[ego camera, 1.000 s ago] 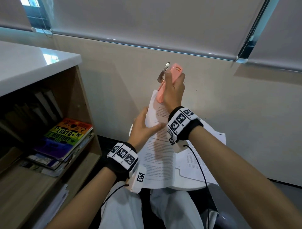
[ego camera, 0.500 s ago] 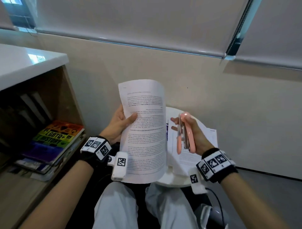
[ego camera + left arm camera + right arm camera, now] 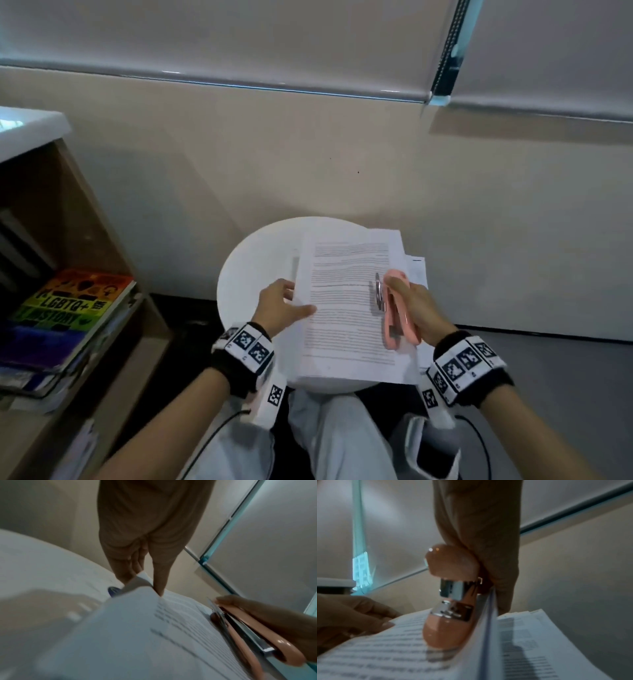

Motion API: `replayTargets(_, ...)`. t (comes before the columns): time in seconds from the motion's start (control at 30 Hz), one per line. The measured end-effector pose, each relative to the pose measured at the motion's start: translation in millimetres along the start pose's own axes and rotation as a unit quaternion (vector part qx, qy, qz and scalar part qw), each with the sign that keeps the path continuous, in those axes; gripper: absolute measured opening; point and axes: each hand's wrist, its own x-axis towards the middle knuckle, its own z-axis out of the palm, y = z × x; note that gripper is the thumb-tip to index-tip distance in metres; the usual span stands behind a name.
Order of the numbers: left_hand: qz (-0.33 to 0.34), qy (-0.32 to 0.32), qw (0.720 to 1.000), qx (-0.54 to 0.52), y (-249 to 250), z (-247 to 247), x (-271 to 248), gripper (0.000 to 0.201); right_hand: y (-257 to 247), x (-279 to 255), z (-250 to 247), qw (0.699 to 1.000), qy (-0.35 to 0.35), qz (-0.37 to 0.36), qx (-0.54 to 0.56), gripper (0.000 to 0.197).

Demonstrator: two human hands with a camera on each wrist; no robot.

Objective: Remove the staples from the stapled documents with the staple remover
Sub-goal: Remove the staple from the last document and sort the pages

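The pink plastic stapler-shaped staple remover with bright metal parts [image 3: 397, 313] is gripped in the right hand [image 3: 416, 308], fingers and thumb curled round its body, and it lies lengthwise, metal tip pointing away, over the right part of the top printed white paper document [image 3: 346, 308]. In the right wrist view the tool's pink nose [image 3: 443, 631] sits just above the printed page, throwing a shadow on it; whether it touches the sheet cannot be told. A raised paper edge stands just right of the tool in that view.

The left hand [image 3: 281, 308] holds the left edge of the same document: the thumb lies on top of the page, and in the left wrist view the fingers [image 3: 126, 568] pinch a lifted corner of the sheets [image 3: 144, 577].

The document lies on a round white tabletop [image 3: 253, 270], its lines of text running across. More loose white sheets [image 3: 416, 270] stick out from under it at the right and far side. Both wrists wear black bands with white marker-printed blocks [image 3: 248, 346], and thin black cables hang from them. The person's light trousers [image 3: 335, 435] show below the near edge.

At the left stands a wooden shelf unit [image 3: 113, 260] with a white top, holding a flat stack of books, the uppermost with a rainbow-coloured cover [image 3: 68, 305]. Beyond is a beige wall [image 3: 308, 154] under grey roller blinds [image 3: 239, 37].
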Motion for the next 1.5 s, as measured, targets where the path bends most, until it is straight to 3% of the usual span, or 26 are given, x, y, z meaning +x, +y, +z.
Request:
replayTargets(0.17, 0.031, 0.067, 0.997, -0.012, 9.2, 84.6, 35.2, 0.043, 13.7, 34.2, -29.4, 0.995, 0.082, 0.057, 0.020, 0.017)
replayTargets(0.23, 0.018, 0.071, 0.997, 0.010, 3.2, 107.5, 47.7, 0.045, 27.2, 57.9, -37.0, 0.989, 0.120, 0.089, 0.020, 0.025)
replayTargets(0.33, -0.012, 0.080, 0.979, 0.185, -9.1, 129.2, 52.6, 0.060, 55.9, 87.7, -50.9, 0.975, 0.155, 0.128, -0.091, 0.048)
replayTargets(0.43, -0.078, 0.136, 0.956, 0.248, -10.3, 136.0, 50.7, 0.088, 96.6, 116.5, -67.7, 0.982, 0.113, 0.153, -0.013, 0.080)
replayTargets(0.5, -0.075, 0.143, 0.957, 0.240, -11.6, 140.0, 54.8, 0.095, 118.9, 129.1, -75.4, 0.985, 0.093, 0.146, 0.018, 0.080)
replayTargets(0.63, -0.040, 0.082, 0.967, 0.236, -10.8, 143.9, 62.0, 0.095, 84.3, 100.5, -49.5, 0.980, 0.138, 0.136, -0.041, 0.067)
replayTargets(0.7, -0.040, 0.076, 0.966, 0.243, -11.3, 139.8, 61.8, 0.098, 72.3, 92.8, -33.1, 0.983, 0.122, 0.115, -0.070, 0.051)
replayTargets(0.77, -0.055, 0.088, 0.959, 0.262, -14.6, 127.2, 61.4, 0.101, 62.6, 89.0, -12.6, 0.988, 0.078, 0.107, -0.080, 0.054)
replayTargets(0.83, -0.088, 0.106, 0.951, 0.276, -20.6, 104.2, 62.2, 0.103, 56.2, 85.9, 11.9, 0.989, 0.047, 0.114, -0.083, 0.045)
replayTargets(0.97, -0.134, 0.164, 0.952, 0.222, -44.1, 41.1, 63.6, 0.095, 48.7, 89.4, 63.5, 0.994, -0.040, 0.092, -0.050, 0.045)
replayTargets(1.03, -0.133, 0.175, 0.952, 0.212, -60.3, 14.0, 63.3, 0.091, 51.2, 92.4, 80.0, 0.995, -0.029, 0.086, -0.048, 0.060)
replayTargets(1.13, -0.118, 0.189, 0.954, 0.200, -77.5, -11.2, 63.4, 0.095, 59.5, 96.1, 91.6, 0.996, 0.041, 0.073, -0.034, 0.078)
replayTargets(1.2, -0.086, 0.181, 0.969, 0.143, -82.7, -15.4, 64.6, 0.090, 62.6, 97.2, 95.3, 0.996, 0.055, 0.056, -0.039, 0.061)
replayTargets(1.27, -0.028, 0.118, 0.988, 0.100, -84.8, -11.6, 66.8, 0.082, 60.9, 99.9, 98.0, 0.996, 0.058, 0.053, -0.032, 0.030)
replayTargets(1.3, -0.001, 0.079, 0.992, 0.101, -84.3, -8.2, 67.9, 0.080, 59.0, 100.6, 98.8, 0.997, 0.049, 0.054, -0.023, 0.026)
replayTargets(1.33, 0.018, 0.051, 0.992, 0.115, -84.1, -5.6, 70.2, 0.078, 58.8, 103.3, 99.5, 0.997, 0.029, 0.065, -0.009, 0.031)
replayTargets(1.4, 0.028, 0.040, 0.989, 0.142, -81.7, -5.3, 75.5, 0.080, 61.0, 111.7, 98.0, 0.995, -0.001, 0.097, 0.016, 0.061)
replayTargets(1.47, 0.018, 0.058, 0.988, 0.142, -82.0, -7.5, 79.2, 0.086, 71.8, 127.6, 89.6, 0.993, 0.033, 0.109, 0.006, 0.085)
replayTargets(1.5, 0.017, 0.064, 0.987, 0.145, -83.6, -8.5, 79.9, 0.088, 76.4, 133.4, 82.6, 0.991, 0.072, 0.116, -0.006, 0.087)
